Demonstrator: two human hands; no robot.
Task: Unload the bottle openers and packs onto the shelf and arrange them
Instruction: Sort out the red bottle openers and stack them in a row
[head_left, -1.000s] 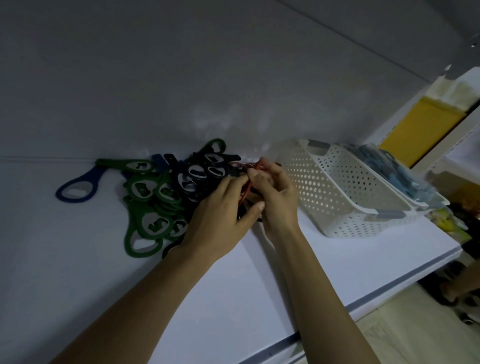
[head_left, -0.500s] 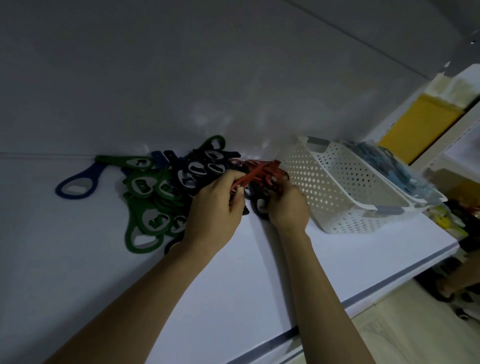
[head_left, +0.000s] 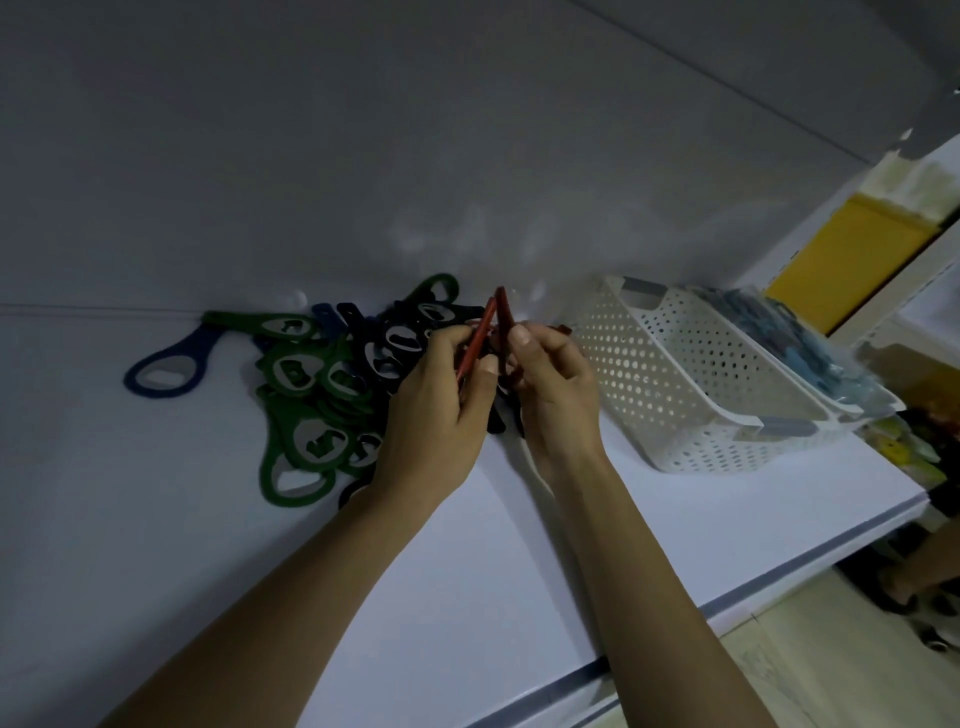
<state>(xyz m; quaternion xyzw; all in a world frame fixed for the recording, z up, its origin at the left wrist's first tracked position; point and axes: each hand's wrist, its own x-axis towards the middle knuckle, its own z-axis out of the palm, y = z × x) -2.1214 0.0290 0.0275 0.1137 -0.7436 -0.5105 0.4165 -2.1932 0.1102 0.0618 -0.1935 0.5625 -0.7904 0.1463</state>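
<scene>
I see two red bottle openers (head_left: 478, 332) held on edge above the shelf (head_left: 519, 571), just left of the white basket (head_left: 691, 384). The left hand (head_left: 436, 410) pinches one and the right hand (head_left: 550, 384) grips the other. The opener pile (head_left: 322, 395) lies farther left of the basket. The packs (head_left: 769, 327) lie right of it.

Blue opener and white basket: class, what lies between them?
Head view: a pile of green and black openers, then the left hand and right hand gripping red openers.
</scene>
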